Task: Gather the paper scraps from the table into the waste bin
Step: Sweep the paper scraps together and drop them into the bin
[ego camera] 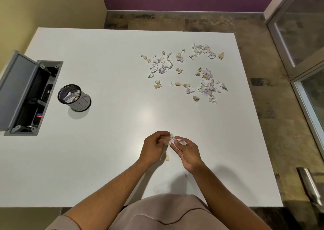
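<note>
Many torn paper scraps [188, 71], white, lilac and tan, lie scattered over the far right part of the white table [112, 57]. A small black mesh waste bin [74, 97] stands at the left with several scraps inside. Over the near middle of the table, my left hand [152, 148] and my right hand [188, 151] meet, fingers pinched together on a small bunch of scraps [172, 140]. One tan scrap [167, 157] lies on the table just below my hands.
An open grey cable box [26, 96] with its lid raised is set into the table's left edge, beside the bin. A glass door [301, 36] and a metal handle [310, 184] are at the right, off the table.
</note>
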{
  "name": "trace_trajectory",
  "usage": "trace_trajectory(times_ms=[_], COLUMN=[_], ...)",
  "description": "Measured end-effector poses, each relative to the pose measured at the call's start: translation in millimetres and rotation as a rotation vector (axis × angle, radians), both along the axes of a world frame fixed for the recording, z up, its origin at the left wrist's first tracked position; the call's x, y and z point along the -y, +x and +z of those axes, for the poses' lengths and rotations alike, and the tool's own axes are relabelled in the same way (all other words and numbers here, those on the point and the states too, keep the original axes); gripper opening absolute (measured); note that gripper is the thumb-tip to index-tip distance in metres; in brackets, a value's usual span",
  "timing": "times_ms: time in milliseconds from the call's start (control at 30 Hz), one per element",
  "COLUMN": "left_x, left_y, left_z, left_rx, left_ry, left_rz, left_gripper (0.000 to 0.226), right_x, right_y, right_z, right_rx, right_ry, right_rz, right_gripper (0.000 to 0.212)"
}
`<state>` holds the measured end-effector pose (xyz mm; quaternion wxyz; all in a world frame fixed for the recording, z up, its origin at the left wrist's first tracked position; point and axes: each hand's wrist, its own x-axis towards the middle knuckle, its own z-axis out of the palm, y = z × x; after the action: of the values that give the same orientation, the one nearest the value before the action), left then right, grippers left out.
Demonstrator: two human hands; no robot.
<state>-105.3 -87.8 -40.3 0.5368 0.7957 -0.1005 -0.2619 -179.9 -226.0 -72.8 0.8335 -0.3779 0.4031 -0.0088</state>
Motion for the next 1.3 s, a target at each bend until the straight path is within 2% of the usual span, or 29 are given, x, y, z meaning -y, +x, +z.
trace_trajectory(times_ms=[100,267,367,467,600,800,1033,1300], left_x=[-2,-24,-41,-49,-39,-10,-2,-32], left_y=[-5,-20,-38,-53,-56,-24,5,-7], left_z=[-5,-46,-70,-86,-90,-88,-89,-85], left_rx=[0.055,0.398,0.437,0.473,0.535,0.575,0.709,0.812], left_ry=[0.039,0.497,0.652,0.721,0.750,0.667,0.505,0.403], left_rz=[0.055,-0.359,-0.460,-0.485,-0.453,-0.495,-0.736,-0.696], left_gripper=[0.029,0.096,0.110,0.104,0.080,0.070,0.052,0.041], right_x=[6,15,19,22,24,26,31,26], right_y=[-4,-12,-17,-22,-30,-38,-36,-30], right_z=[2,5,5,2,-2,-4,-1,-3], right_rx=[0.005,0.002,-0.033,-0.045,-0.045,-0.065,-0.054,-0.056], right_ry=[0.011,-0.008,-0.030,-0.033,-0.009,-0.015,-0.017,0.014], right_rz=[-0.023,-0.042,-0.041,-0.038,-0.035,0.012,0.003,0.024], right_gripper=[0.012,0.014,0.013,0.013,0.013,0.017,0.017,0.014])
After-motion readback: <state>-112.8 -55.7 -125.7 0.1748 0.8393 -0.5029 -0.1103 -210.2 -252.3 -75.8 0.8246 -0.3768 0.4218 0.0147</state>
